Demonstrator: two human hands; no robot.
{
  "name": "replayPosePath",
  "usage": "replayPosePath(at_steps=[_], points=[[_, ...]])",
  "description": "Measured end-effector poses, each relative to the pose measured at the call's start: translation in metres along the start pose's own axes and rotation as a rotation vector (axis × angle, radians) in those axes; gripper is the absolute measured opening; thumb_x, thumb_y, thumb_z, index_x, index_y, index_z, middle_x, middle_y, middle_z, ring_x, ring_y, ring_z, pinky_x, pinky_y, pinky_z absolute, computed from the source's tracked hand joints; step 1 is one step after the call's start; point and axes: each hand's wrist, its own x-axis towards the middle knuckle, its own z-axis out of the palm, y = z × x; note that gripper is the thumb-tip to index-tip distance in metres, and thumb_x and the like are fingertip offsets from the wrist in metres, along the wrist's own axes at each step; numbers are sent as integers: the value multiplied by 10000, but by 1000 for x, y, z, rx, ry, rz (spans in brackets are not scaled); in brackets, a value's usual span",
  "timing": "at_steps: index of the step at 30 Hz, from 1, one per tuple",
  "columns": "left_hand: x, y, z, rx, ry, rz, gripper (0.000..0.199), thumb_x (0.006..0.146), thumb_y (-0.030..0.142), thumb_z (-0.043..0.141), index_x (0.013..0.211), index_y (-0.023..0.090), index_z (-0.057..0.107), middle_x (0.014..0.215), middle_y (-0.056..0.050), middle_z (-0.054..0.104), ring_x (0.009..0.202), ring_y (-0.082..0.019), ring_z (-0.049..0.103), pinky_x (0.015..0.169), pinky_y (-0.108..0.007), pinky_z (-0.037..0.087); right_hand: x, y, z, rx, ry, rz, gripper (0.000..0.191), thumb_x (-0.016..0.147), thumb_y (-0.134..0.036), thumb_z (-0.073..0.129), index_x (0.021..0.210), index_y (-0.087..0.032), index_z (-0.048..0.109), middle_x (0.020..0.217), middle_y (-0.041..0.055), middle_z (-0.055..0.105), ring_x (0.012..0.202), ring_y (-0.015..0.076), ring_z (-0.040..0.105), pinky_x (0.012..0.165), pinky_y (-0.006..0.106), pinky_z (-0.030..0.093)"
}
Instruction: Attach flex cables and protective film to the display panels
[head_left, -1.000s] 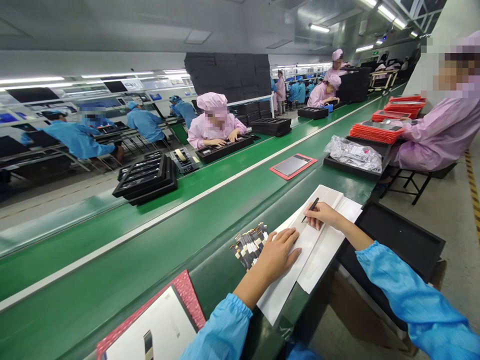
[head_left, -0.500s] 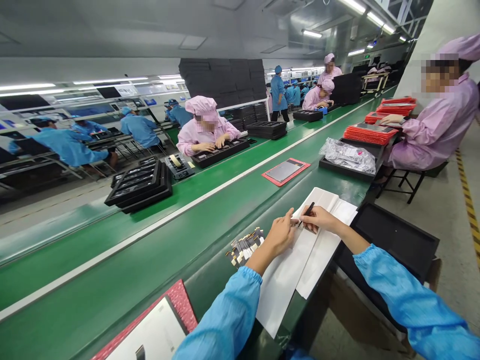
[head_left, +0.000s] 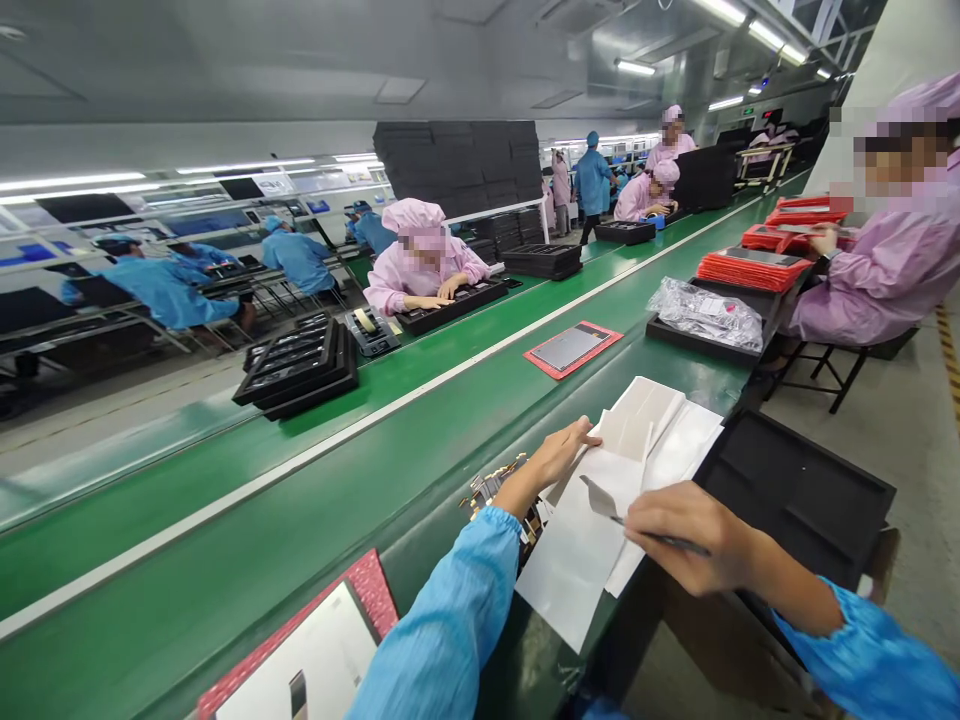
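Note:
My right hand (head_left: 694, 535) is closed round black tweezers (head_left: 679, 543), held over the near part of the white sheets. At their tip is a thin grey piece (head_left: 600, 497), tilted off the paper. My left hand (head_left: 561, 452) lies with fingers stretched out on the left edge of the white release-paper sheets (head_left: 574, 565), which fan out in a loose stack. Beside my left wrist is a pile of small dark parts with pale and gold ends (head_left: 491, 482), partly hidden by my forearm.
Further along the green bench lies a grey panel on a red sheet (head_left: 574, 350). Near my left sleeve is a white panel on pink foam (head_left: 315, 655). Black trays (head_left: 799, 490) stand at right, with clear plastic bags (head_left: 705, 313) in another. Co-workers in pink sit opposite and at right.
My right hand has moved right and toward me, away from my left hand. The grey piece now shows raised at the tweezer tip. My left hand stays at the sheets.

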Motion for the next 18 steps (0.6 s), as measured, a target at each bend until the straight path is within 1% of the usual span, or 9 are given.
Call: replayPosePath(at_steps=[2,4,6,8,10,12,13,15,18], points=[[-2,6,0,-43,5,3,530,1054,553,232,1074,292,692,1298,60,677,1228,-197,620,1107,-382,434,-6,-22,-4,32,18,-46,590,864,-190,671,1301,-568,551,901,-66,792,709,244,790,614,365,628],[-8,15,-4,-110,44,12,435,1051,513,301,1126,276,658,1239,37,709,1181,-182,639,1080,-351,455,-8,-37,-4,41,76,-66,667,836,-161,686,1313,-596,515,875,-83,795,699,258,796,589,382,635],[-20,27,-16,-159,121,22,371,1055,450,332,1228,252,594,1256,12,697,1174,-159,636,1058,-314,466,-6,-43,1,33,143,-59,685,818,-140,688,1291,-608,521,852,-88,794,705,275,794,582,408,634],[-43,38,-34,-168,205,8,365,1059,414,323,1299,231,528,1253,-9,690,1157,-147,639,993,-287,498,-1,-46,9,42,181,-42,649,811,-130,688,1247,-592,559,836,-84,792,703,281,787,580,421,627],[-78,47,-54,-160,281,-30,389,1061,434,286,1283,221,522,1176,-17,709,1038,-142,675,853,-263,539,6,-47,19,71,189,-40,588,809,-121,689,1194,-557,601,813,-77,785,679,274,777,565,413,617],[-126,55,-70,-134,350,-77,435,1046,507,265,1208,230,559,1081,-4,716,863,-126,677,722,-243,536,14,-50,31,100,195,-61,532,810,-112,689,1149,-517,624,791,-73,778,659,267,770,552,401,612],[-153,59,-74,-112,388,-102,434,1024,549,305,1173,245,576,1041,11,712,813,-120,657,710,-242,527,18,-52,38,113,198,-76,505,813,-111,688,1129,-501,630,782,-71,775,648,262,767,547,394,611],[-208,63,-73,-57,460,-165,405,941,605,466,1159,283,578,942,40,690,733,-117,616,663,-237,500,27,-58,52,137,192,-101,450,825,-116,683,1093,-475,638,761,-68,770,626,250,758,540,380,613],[-281,62,-49,-15,516,-334,453,853,605,603,1190,308,543,733,76,614,555,-102,533,515,-218,416,40,-68,77,177,166,-138,344,844,-132,673,1030,-421,658,724,-65,754,595,220,743,527,346,612]])
